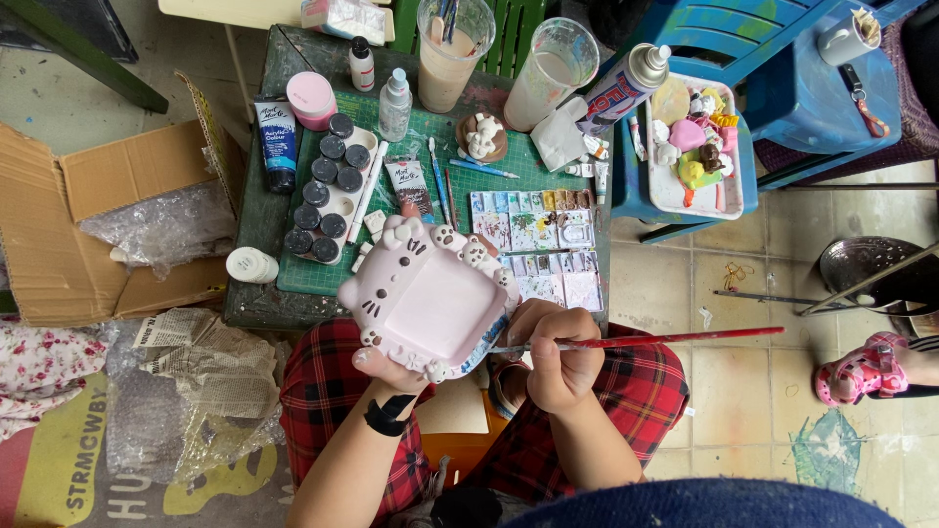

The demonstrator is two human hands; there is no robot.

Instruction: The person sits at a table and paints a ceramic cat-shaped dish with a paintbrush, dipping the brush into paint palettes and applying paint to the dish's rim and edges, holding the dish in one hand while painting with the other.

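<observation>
My left hand [389,373] grips the near edge of a pale pink cat-shaped ceramic tray [421,293], held tilted above my lap. My right hand [556,358] is closed around a long red-handled paintbrush [675,339]; its tip touches the tray's right rim, where there is blue-white paint. A black band sits on my left wrist. I wear red plaid trousers [646,386].
A small green table [256,225] holds a paint palette [536,244], a rack of dark-lidded paint pots [328,186], paint tubes, bottles, two plastic cups and a small figurine. A spray can and a tray of painted figures rest on a blue stool [696,147]. Cardboard box and bubble wrap lie left; another person's sandalled foot [866,370] is at right.
</observation>
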